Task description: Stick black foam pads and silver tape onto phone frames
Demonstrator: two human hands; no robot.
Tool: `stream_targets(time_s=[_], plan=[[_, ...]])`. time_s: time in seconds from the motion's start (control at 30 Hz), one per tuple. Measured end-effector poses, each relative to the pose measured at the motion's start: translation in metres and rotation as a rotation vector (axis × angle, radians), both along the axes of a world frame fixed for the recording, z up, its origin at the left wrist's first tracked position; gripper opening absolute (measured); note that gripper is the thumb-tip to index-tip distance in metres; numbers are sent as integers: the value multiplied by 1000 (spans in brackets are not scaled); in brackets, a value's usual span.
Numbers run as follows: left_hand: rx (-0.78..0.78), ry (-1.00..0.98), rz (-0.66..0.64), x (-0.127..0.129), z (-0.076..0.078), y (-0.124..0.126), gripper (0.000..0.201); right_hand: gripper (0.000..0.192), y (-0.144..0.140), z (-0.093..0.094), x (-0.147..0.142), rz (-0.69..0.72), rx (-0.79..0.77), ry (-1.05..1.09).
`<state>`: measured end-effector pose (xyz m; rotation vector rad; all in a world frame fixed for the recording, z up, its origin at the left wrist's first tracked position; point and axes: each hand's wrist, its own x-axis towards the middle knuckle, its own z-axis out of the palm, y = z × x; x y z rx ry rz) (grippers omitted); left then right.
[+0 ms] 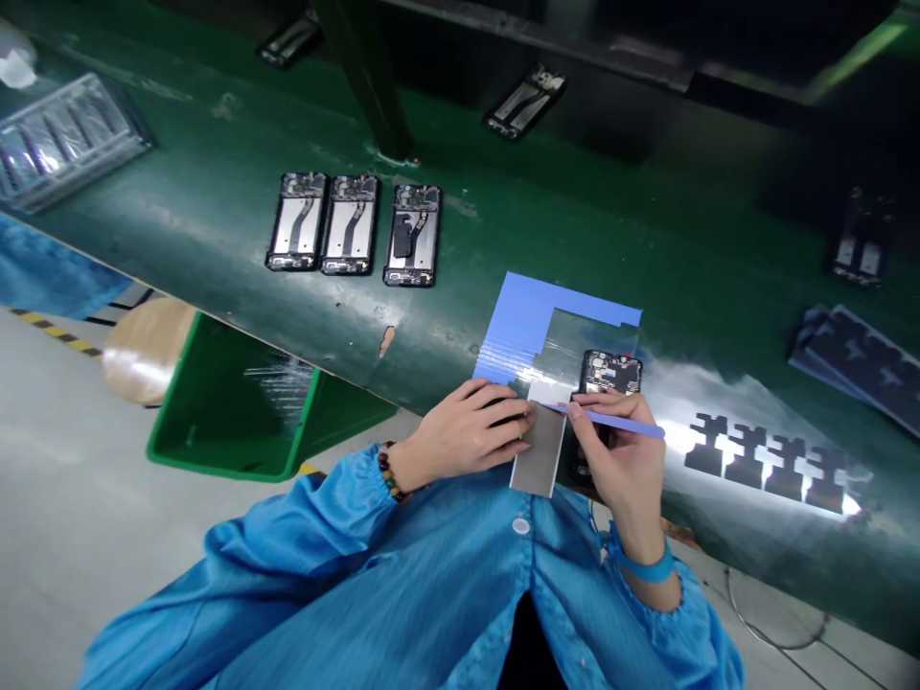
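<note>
My left hand (480,431), with a beaded bracelet at its wrist, grips the left edge of a flat grey rectangular piece (539,450) with a white end, much like a phone battery. In my right hand (624,455) is a slim purple stick (632,423), held like a pen; its tip reaches the white end of the grey piece. Beneath my right hand lies an opened phone (611,370) with its circuit board bare; my fingers cover its middle. Just beyond both hands, a blue-purple sheet (528,311) lies on the table.
Opened phones (354,225) stand in a row at left; one more phone (526,102) lies further back. Several black cut-outs (744,453) sit on a shiny film at right, near stacked sheets (862,364). A green post (366,77) rises behind. A green bin (222,402) stands below the table edge.
</note>
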<state>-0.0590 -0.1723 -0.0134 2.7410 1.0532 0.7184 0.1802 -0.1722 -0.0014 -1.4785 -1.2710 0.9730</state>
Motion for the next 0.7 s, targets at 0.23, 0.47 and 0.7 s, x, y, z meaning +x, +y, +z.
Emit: stream_targets(time_s=[0.23,0.47,0.7], plan=[[-16,-37,27,1,1,2,27,34,-12,14,28,-146,11,176],[6,-167,-232,39,15,-3,13,35,-61,4,70,-92,-65,116],[-22,-83,-273,61,12,-1,13,30,-64,-5,68,-76,-32,79]])
